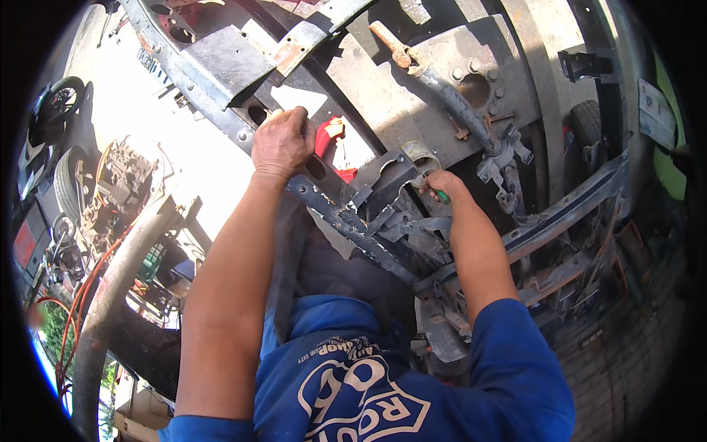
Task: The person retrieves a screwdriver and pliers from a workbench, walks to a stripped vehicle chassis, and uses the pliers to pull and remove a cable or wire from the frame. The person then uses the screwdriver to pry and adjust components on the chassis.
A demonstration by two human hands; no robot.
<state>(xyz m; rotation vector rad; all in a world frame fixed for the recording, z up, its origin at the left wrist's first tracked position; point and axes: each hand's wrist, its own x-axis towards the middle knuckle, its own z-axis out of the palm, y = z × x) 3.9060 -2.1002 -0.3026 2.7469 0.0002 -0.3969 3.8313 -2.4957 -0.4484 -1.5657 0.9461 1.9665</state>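
My left hand (282, 144) is closed over the edge of a grey metal frame rail (212, 110), its fingers curled and its thumb side toward a red object (328, 135) beyond. In my right hand (448, 184) is a tool with a green handle (442, 197); its working end is hidden behind my fingers. That hand is right at a small, pale round can (420, 152) with smears on its side, which sits among the frame's brackets. Just left of the can, a dark bracket plate (387, 177) shows chipped edges.
Chipped-paint rails (353, 228) cross in front of me. A grey shaft (456, 103) runs over a plate with bolts at the upper right. A rusty pipe (121, 295) stands at the left, near orange hoses (85, 295), a tire (71, 177) and piled parts.
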